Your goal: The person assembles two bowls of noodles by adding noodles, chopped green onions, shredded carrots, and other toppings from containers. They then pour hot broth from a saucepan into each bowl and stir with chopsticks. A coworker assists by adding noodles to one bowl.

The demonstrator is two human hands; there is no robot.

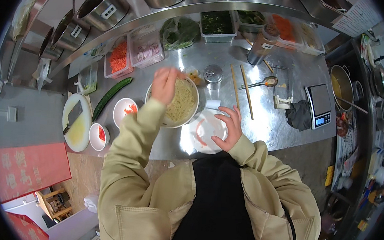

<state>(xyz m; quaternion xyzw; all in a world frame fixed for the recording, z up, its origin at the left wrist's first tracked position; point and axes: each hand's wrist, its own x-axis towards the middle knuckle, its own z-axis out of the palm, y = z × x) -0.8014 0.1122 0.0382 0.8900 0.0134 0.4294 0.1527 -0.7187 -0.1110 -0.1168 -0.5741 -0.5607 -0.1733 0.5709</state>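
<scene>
My left hand (164,85) is over the left rim of a white bowl (194,115) of pale yellow-green strands like noodles (179,102). Its fingers are bunched and a little blurred; whatever they hold, if anything, is hidden. With fingers spread, my right hand (231,128) rests at the right edge of a white plate (209,132) marked by an orange-red smear. Left of the big bowl are two small white bowls, one (119,110) with chopped red pieces, the other (92,138) with red slices. A cucumber (112,96) lies behind them.
A knife (71,118) lies on a round cutting board (81,134) at left. Tubs of shredded carrot (119,59), onion (146,53) and greens (218,23) line the back. Chopsticks (248,95), a shaker (213,76), a spoon (267,82) and a scale (319,105) stand farther right.
</scene>
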